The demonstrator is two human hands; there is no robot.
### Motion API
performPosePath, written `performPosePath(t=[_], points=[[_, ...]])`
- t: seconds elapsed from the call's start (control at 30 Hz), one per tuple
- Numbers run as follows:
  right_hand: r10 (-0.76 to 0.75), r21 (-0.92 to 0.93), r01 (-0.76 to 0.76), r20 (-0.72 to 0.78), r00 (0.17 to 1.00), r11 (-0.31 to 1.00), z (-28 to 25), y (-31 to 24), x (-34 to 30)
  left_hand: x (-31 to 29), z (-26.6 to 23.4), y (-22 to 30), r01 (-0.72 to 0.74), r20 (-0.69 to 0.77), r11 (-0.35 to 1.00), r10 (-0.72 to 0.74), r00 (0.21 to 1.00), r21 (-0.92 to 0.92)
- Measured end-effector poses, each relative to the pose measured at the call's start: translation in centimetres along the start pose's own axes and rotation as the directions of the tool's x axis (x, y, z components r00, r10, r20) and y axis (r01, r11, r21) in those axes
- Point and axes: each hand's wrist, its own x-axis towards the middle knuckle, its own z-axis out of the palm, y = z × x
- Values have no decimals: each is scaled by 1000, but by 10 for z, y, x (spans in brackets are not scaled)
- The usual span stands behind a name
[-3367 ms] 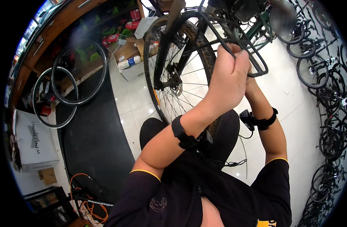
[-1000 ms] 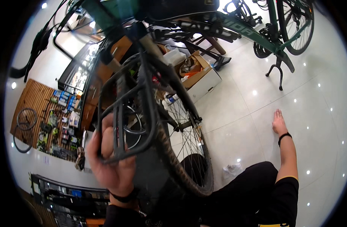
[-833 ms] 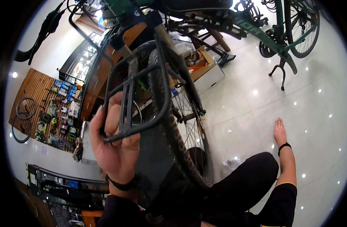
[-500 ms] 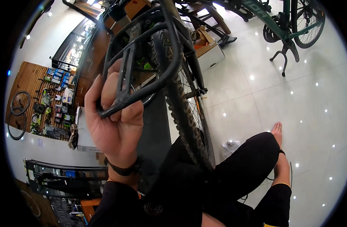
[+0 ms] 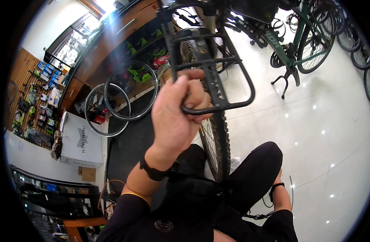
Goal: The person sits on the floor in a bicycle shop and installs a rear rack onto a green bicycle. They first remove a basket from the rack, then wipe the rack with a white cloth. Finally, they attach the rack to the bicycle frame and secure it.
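Note:
My left hand (image 5: 179,111) is closed around the corner of a black tubular bicycle rack (image 5: 227,107), its fingers wrapped over the side rail and end bar. Below the rack stands a knobby bicycle tyre (image 5: 222,149), running down between my knees. Black trousers cover my bent right leg (image 5: 257,171). Beyond that knee, only the back part of my right hand (image 5: 278,178) shows, low over the floor; the leg hides its fingers. A dark band circles each wrist.
Two bare wheel rims (image 5: 157,86) lean by the wooden counter at left, near a large white box (image 5: 80,141). A green bicycle (image 5: 281,50) with its kickstand (image 5: 287,84) stands at the far right on pale tiles (image 5: 314,133). Accessories hang on a slatted wall (image 5: 31,101).
The rack and my left hand have shifted right in the view, and the rack appears more upright. My right hand's outstretched fingers, visible earlier, are now behind my knee. The view has also turned.

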Motion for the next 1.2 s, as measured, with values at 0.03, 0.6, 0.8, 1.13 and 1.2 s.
performPosePath(t=[0.03,0.6,0.8,1.13,1.2], points=[[37,16,-36,-26,999,999,-6,0,-3,0,3,-1,3,0,1000,-3,1000,-15],[-29,770,156,-176,984,619,-342,-236,-71,9,8,-25,-39,30,998,40,999,-46],[-207,922,70,11,978,381,-319,-395,-72,15,1,-32,-68,78,996,73,994,-59],[-264,965,234,-198,944,114,-283,-417,-47,8,-19,-27,-90,166,982,63,984,165],[-249,965,244,-215,944,93,-276,-416,-44,9,-23,-32,-75,190,985,45,981,156]])
